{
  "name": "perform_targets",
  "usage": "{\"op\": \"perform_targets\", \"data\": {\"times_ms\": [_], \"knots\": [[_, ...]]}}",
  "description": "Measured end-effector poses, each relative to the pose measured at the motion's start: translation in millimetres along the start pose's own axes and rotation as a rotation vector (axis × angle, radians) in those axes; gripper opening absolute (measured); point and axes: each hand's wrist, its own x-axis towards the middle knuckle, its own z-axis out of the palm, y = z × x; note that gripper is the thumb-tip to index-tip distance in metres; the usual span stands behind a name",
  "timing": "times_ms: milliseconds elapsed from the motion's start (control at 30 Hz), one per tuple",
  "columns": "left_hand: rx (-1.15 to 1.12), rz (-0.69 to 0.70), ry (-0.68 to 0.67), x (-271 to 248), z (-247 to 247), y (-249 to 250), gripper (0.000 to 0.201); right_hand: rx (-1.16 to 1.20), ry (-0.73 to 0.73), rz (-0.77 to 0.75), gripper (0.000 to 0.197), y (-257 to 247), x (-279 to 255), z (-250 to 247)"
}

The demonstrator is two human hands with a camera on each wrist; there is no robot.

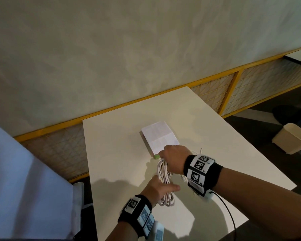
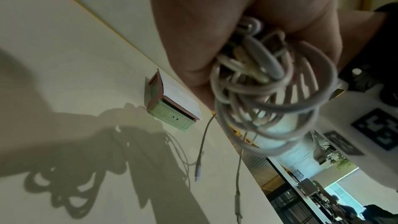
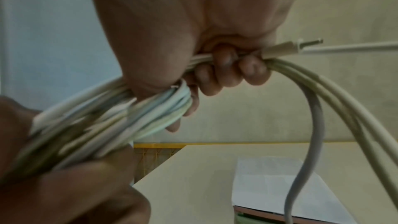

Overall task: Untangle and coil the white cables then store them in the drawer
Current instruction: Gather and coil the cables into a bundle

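A bundle of coiled white cables (image 1: 163,173) hangs between both hands just above the white table (image 1: 111,153). My right hand (image 1: 172,155) grips its upper end, fingers (image 3: 226,71) curled round several strands (image 3: 323,83), with a jack plug (image 3: 301,45) sticking out beside them. My left hand (image 1: 162,188) holds the bundle lower down, and the loops (image 2: 269,94) spill past its palm. Loose cable ends (image 2: 200,159) trail onto the table. The small pink-framed drawer box (image 1: 157,136) with a green front (image 2: 172,117) sits just beyond the right hand, under a white paper (image 3: 280,185).
A cream waste bin (image 1: 292,140) stands on the floor to the right. A yellow-framed mesh partition (image 1: 233,91) runs along the table's far side under the wall. A pale cloth-covered surface (image 1: 24,171) lies to the left. Other people sit far off in the left wrist view.
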Motion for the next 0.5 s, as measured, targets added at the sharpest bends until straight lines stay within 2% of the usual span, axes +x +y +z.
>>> {"op": "perform_targets", "data": {"times_ms": [133,267,333,400,500], "knots": [[-0.016,0.044,-0.067,-1.8,-3.5,7.2,0.019,0.070,-0.016,0.025,0.026,2.8,4.8,-5.2],[-0.028,0.047,-0.166,-8.5,-1.2,10.8,0.013,0.183,-0.072,0.057,0.035,8.0,6.6,-6.9],[-0.005,0.045,-0.158,-6.8,0.8,6.8,0.020,0.212,-0.079,0.079,0.035,8.8,5.7,-6.2],[0.020,0.018,-0.123,-4.3,2.7,4.8,0.026,0.255,-0.090,0.103,0.029,8.7,6.4,-2.7],[0.001,0.008,-0.116,-4.2,4.2,5.7,0.023,0.327,-0.119,0.150,0.010,6.6,9.7,2.7]]}}
